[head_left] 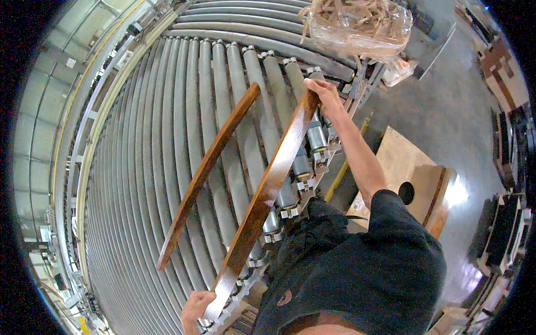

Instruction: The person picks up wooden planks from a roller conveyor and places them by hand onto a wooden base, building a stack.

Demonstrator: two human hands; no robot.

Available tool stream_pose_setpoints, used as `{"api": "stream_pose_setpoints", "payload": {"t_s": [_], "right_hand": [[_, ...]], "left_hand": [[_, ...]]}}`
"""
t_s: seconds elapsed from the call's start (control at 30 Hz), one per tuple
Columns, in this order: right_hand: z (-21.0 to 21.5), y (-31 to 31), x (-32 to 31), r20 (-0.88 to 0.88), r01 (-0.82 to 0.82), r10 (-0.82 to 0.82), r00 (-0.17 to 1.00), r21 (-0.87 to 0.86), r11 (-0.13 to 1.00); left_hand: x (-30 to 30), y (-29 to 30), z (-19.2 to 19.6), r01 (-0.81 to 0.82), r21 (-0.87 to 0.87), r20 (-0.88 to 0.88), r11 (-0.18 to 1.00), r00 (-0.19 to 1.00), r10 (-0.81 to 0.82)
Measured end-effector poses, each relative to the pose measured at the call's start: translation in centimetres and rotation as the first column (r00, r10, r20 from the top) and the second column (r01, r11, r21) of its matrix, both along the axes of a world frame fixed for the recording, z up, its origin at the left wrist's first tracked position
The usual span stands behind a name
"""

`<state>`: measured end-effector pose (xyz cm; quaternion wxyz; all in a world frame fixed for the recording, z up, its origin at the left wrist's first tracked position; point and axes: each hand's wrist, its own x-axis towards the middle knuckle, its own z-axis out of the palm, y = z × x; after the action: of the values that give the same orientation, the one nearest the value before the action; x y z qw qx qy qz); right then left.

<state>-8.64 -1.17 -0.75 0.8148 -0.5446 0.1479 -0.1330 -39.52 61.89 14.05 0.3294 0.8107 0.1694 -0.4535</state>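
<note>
A long, glossy brown wooden board slants over the near ends of the conveyor rollers, held at both ends. My right hand is closed round its far upper end, thumb on the top. At its near lower end, my left hand grips the board; part of that hand is cut off by the picture's lower rim. A second, narrower brown wooden strip lies on the rollers to the left, roughly parallel to the board and apart from it. Neither hand touches this strip.
Grey metal rollers fill the left and middle, bounded by a pale side rail. A plastic-wrapped bundle of brown scraps sits at the far end. Right of me stands a wooden box with a round hole on the concrete floor.
</note>
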Motion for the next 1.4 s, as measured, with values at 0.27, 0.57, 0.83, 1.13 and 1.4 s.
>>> {"api": "stream_pose_setpoints", "payload": {"t_s": [0.27, 0.57, 0.83, 1.13, 1.4], "right_hand": [[0.5, 0.8, 1.7, -0.044, 0.033, -0.038, 0.998, -0.102, 0.994], [-0.5, 7.0, 9.0, 0.207, 0.073, -0.014, 0.978, -0.279, 0.957], [-4.2, 7.6, 12.2, 0.216, -0.022, 0.294, 0.931, -0.771, 0.636], [-4.9, 7.9, 13.0, 0.146, -0.252, 0.375, 0.915, -0.519, 0.817], [-5.0, 8.5, 12.9, 0.115, -0.175, 0.237, 0.965, -0.394, 0.902]], "left_hand": [[1.2, -0.5, -1.0, 0.017, 0.230, 0.541, 0.973, 0.829, -0.142], [7.2, 1.7, -4.4, -0.124, 0.352, 0.933, 0.928, 0.129, -0.337], [7.8, 6.3, -9.4, -0.330, 0.536, 0.829, 0.777, 0.383, -0.409], [3.1, 13.8, -12.2, -0.496, -0.387, 0.796, 0.777, 0.245, 0.553], [5.0, 11.1, -12.7, -0.513, -0.561, 0.716, 0.650, 0.092, 0.692]]}}
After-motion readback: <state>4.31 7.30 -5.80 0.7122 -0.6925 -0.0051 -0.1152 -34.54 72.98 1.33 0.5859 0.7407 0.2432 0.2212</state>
